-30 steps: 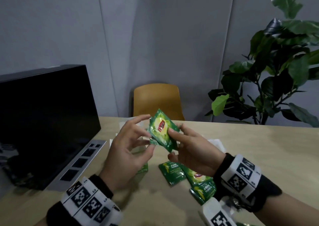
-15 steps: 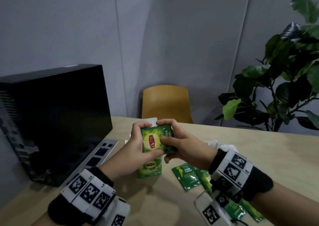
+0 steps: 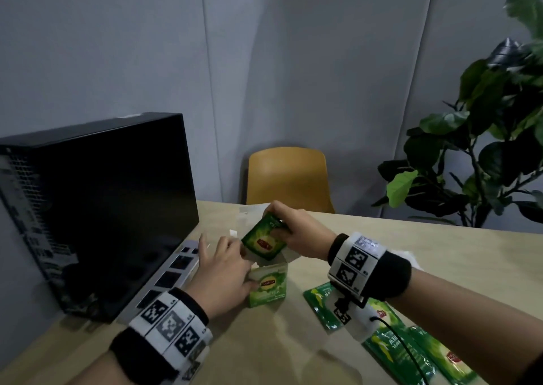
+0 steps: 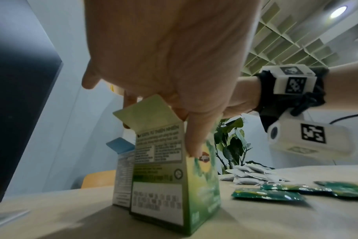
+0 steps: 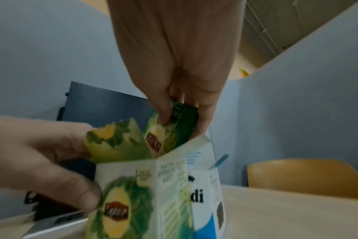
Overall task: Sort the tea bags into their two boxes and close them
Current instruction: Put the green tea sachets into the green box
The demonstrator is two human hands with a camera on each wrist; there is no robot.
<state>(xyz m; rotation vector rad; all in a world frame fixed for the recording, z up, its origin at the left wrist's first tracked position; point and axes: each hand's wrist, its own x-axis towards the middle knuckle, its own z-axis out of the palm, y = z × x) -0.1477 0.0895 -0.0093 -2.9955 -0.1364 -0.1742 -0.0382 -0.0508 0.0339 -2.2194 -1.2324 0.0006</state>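
- Head view: the right hand (image 3: 296, 231) pinches a green sachet (image 3: 263, 240) by its upper edge, tilted, right above the open top of the green box (image 3: 269, 286). The left hand (image 3: 223, 279) steadies that box from its left side, thumb on the front face, other fingers spread out past it.
- Head view, count: three more green sachets (image 3: 390, 343) lie flat on the counter (image 3: 279, 349), under and behind the right wrist.
- Left wrist view: the left hand's thumb presses the green box's front while the side flap (image 4: 142, 113) stands raised. One blue-and-white box (image 4: 123, 174) stands touching it, beyond the hand. A small heap of white tea bags (image 4: 251, 175), too jumbled to count, lies beyond the right wrist.
- Right wrist view: the right hand's thumb and fingers grip the sachet, its lower end inside the box mouth.
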